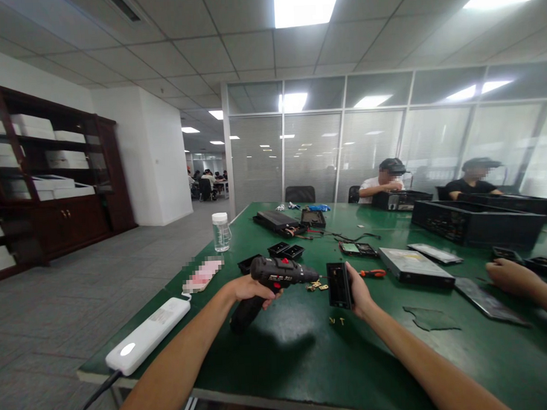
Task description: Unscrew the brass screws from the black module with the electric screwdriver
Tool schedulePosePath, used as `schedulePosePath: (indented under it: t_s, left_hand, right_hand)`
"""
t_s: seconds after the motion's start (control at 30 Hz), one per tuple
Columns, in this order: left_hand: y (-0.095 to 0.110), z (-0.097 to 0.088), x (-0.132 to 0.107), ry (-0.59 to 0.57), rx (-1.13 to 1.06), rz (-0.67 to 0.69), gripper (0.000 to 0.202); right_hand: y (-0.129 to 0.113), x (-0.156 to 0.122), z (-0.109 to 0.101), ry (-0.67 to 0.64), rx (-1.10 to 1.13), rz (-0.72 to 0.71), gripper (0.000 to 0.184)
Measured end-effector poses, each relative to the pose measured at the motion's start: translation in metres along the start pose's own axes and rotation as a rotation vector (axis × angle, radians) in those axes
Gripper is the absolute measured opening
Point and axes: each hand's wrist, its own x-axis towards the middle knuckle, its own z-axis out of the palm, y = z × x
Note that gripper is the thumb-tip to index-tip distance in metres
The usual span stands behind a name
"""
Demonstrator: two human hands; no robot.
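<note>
My left hand [252,289] is wrapped around the grip of a black cordless drill [283,270], its chuck pointing right. My right hand [359,292] holds a small black open-faced box [338,285] upright by its right side. The drill's bit reaches toward the box's left edge; whether it touches cannot be made out. Small brass-coloured pieces [317,286] lie behind, between drill and box. A few small screws [336,320] are on the table below the box. Behind my right hand lies an orange-handled screwdriver [372,274]. More small black boxes [286,250] stand beyond the drill.
On the green table [281,374], a white power strip [147,336], a phone [204,274] and a clear bottle [221,232] line the left edge. A silver drive [416,267] and black computer cases [476,220] are at right. A neighbour's hand [512,276] rests at far right; two people sit opposite.
</note>
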Motion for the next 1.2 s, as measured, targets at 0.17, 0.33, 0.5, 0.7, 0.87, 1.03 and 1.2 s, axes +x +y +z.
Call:
schedulePosePath:
  t_s: [0.17,0.33,0.5,0.7,0.87,1.03,1.2]
  left_hand:
    - [-0.001,0.000,0.001,0.005,0.008,-0.005,0.034]
    - [-0.001,0.000,0.001,0.014,0.012,-0.005,0.034]
    - [0.000,0.001,0.000,0.000,0.011,-0.002,0.034]
    - [-0.002,0.000,0.000,-0.001,0.023,0.005,0.033]
    - [-0.003,-0.001,-0.001,-0.012,0.033,-0.001,0.035]
    - [-0.004,0.000,-0.003,-0.005,0.062,-0.003,0.034]
    - [-0.003,0.000,-0.005,-0.011,0.096,0.013,0.033]
  right_hand:
    - [0.001,0.001,-0.001,0.018,-0.017,0.001,0.036]
    - [0.001,0.000,-0.001,0.020,-0.026,0.009,0.037]
    - [0.001,-0.002,0.000,0.012,-0.024,0.004,0.037]
    - [0.001,-0.006,0.001,0.017,-0.005,0.051,0.037]
    - [0.000,-0.009,0.003,0.018,0.024,0.043,0.037]
    - [0.001,-0.013,0.005,0.031,0.045,0.055,0.037]
    - [0.001,-0.016,0.008,0.062,0.052,0.049,0.037]
